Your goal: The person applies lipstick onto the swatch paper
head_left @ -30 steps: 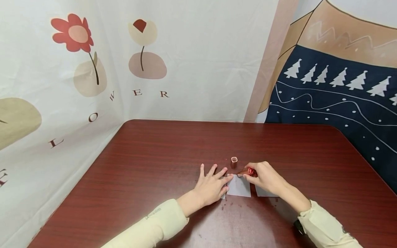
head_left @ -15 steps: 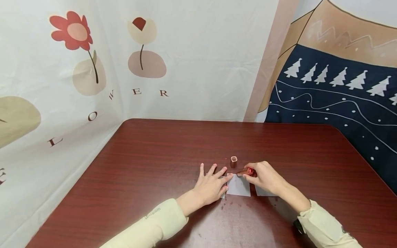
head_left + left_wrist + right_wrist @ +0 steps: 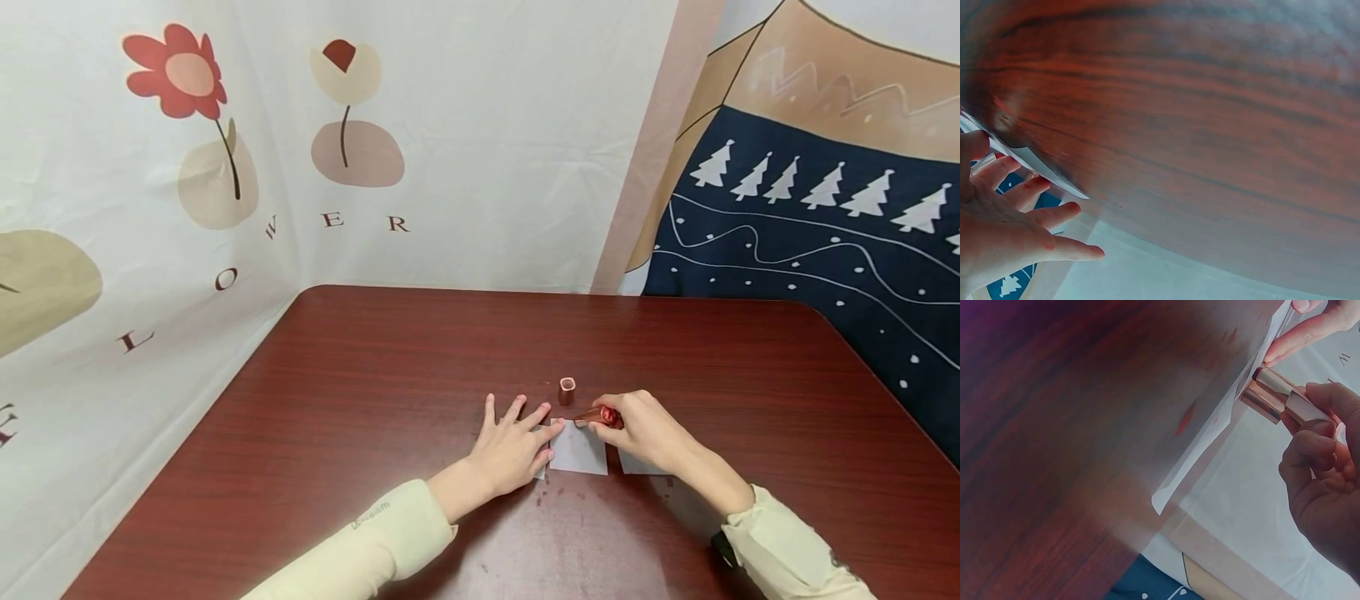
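Observation:
My right hand point(image 3: 648, 429) pinches a rose-gold lipstick point(image 3: 598, 416) between thumb and fingers. In the right wrist view the lipstick's dark tip point(image 3: 1257, 373) points at the white paper point(image 3: 577, 454), at or very near its surface. My left hand point(image 3: 506, 454) lies with fingers spread; its index fingertip rests on the upper left corner of that paper. Under the left palm a second paper point(image 3: 540, 474) shows only a sliver. Behind the middle paper stands the lipstick cap point(image 3: 567, 392), its open end up; it also appears behind the lipstick point(image 3: 1259, 407) in the right wrist view.
Another white sheet point(image 3: 641, 465) lies partly beneath my right hand. Small reddish smudges point(image 3: 558, 492) mark the dark red wooden table point(image 3: 420, 358) in front of the papers. A printed curtain point(image 3: 480, 150) hangs along the table's far and left edges.

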A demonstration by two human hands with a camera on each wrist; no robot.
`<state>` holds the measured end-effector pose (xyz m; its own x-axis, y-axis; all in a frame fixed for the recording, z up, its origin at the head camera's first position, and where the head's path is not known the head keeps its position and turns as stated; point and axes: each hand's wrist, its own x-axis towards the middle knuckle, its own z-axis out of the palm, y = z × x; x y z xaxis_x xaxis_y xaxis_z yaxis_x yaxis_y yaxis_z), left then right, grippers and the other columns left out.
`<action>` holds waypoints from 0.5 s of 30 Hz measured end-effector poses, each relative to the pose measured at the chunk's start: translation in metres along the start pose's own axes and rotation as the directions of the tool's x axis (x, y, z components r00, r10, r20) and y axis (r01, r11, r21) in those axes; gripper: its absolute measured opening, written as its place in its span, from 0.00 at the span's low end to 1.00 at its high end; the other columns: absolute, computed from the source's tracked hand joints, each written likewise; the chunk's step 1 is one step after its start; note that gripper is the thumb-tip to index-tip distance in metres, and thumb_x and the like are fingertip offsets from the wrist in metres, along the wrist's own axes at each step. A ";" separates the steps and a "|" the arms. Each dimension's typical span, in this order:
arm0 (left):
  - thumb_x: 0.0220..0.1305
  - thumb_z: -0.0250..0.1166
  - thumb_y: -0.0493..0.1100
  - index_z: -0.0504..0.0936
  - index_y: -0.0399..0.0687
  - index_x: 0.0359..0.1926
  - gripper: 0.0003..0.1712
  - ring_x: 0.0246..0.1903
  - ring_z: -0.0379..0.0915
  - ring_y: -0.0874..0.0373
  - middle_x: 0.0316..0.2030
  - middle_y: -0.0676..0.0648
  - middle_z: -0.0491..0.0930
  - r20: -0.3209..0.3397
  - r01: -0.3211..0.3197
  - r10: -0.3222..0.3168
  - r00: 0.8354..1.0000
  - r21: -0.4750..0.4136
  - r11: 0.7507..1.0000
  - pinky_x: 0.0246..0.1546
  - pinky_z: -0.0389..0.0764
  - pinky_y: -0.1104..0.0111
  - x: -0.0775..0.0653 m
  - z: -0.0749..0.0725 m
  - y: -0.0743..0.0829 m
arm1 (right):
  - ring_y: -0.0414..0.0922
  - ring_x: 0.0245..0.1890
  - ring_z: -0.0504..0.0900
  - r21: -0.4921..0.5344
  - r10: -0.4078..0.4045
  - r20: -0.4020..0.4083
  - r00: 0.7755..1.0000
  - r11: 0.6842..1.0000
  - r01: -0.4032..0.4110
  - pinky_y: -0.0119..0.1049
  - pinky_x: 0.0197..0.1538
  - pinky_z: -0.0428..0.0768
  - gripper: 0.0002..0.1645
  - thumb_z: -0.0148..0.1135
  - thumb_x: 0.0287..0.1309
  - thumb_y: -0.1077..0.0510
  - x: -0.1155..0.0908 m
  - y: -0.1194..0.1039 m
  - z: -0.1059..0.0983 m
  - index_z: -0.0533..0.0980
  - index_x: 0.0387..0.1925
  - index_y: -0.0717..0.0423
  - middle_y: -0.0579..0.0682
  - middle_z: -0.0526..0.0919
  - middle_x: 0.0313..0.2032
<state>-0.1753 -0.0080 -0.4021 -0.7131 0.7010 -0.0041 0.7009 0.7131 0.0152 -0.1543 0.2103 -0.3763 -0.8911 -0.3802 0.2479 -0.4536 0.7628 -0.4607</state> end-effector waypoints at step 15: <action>0.69 0.49 0.57 0.65 0.69 0.66 0.25 0.66 0.52 0.47 0.65 0.54 0.62 -0.002 -0.004 0.004 1.000 0.012 1.000 0.58 0.48 0.37 -0.001 -0.001 0.000 | 0.30 0.14 0.63 -0.014 -0.011 0.001 1.000 1.000 0.011 0.27 0.17 0.66 0.12 0.68 0.49 0.63 -0.001 -0.001 0.001 0.80 0.36 0.67 0.38 0.71 0.15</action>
<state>-0.1747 -0.0081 -0.4016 -0.7103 0.7039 -0.0019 0.7039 0.7103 0.0030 -0.1525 0.2096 -0.3765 -0.8861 -0.3888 0.2522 -0.4630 0.7661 -0.4458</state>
